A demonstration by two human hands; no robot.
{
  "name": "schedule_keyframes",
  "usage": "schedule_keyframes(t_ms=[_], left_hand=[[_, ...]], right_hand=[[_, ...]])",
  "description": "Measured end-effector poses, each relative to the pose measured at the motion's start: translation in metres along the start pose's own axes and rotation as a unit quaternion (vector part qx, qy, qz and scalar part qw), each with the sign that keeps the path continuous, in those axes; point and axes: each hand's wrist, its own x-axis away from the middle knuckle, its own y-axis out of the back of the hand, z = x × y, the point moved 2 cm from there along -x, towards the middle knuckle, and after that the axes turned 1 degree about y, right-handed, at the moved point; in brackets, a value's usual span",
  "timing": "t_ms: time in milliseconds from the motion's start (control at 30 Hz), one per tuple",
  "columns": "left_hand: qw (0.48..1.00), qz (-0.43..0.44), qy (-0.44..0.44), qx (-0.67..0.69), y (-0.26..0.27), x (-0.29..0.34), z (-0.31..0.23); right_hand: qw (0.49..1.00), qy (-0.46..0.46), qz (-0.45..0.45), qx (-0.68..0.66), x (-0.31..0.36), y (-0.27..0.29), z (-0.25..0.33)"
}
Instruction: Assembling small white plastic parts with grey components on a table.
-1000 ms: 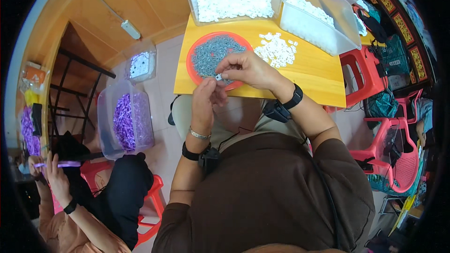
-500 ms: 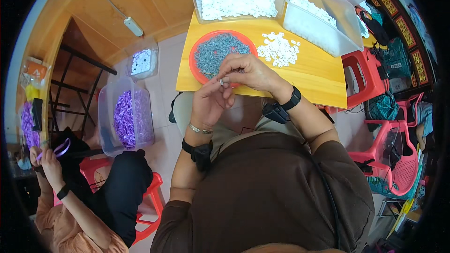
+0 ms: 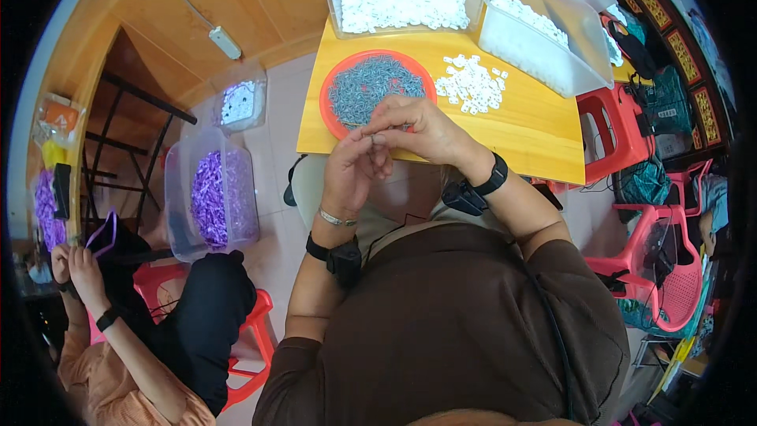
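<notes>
Over the near edge of the table, my left hand (image 3: 352,167) and my right hand (image 3: 422,128) meet at the fingertips. Both are closed in a pinch around something tiny, mostly covered by the fingers and too small to name. Just beyond them is a round red tray (image 3: 325,106) heaped with small grey screw-like pieces (image 3: 374,85). My right hand covers part of its near rim. To the right of the tray lies a loose pile of small white plastic pieces (image 3: 471,85) with holes, touched by neither hand.
Two clear bins (image 3: 481,0) of white pieces stand along the yellow table's (image 3: 536,138) back. At left, a co-worker's hands (image 3: 79,268) handle a purple ribbon (image 3: 112,230) beside a floor bin (image 3: 256,189) of purple strips. Red plastic stools (image 3: 603,150) and chairs stand to the right.
My fingertips have drawn closer together over the tiny thing; the whitish bit seen between them before is now hidden. The co-worker's purple ribbon has shifted.
</notes>
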Motion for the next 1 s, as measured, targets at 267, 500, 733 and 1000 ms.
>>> schedule_keyframes(t_ms=[267, 500, 733, 1000], left_hand=[[0.983, -0.094, -0.049, -0.15, 0.01, 0.001, -0.009], [0.967, -0.12, -0.05, -0.218, 0.017, 0.001, -0.015], [0.961, -0.122, -0.044, -0.243, 0.021, 0.0, -0.015], [0.961, -0.13, -0.039, -0.239, 0.02, 0.0, -0.014]], right_hand=[[0.988, -0.059, -0.041, 0.134, -0.015, 0.02, -0.016], [0.892, -0.065, 0.048, 0.445, -0.024, 0.017, -0.051], [0.902, -0.048, 0.038, 0.428, -0.029, 0.015, -0.053], [0.906, -0.068, 0.082, 0.409, -0.031, 0.009, -0.049]])
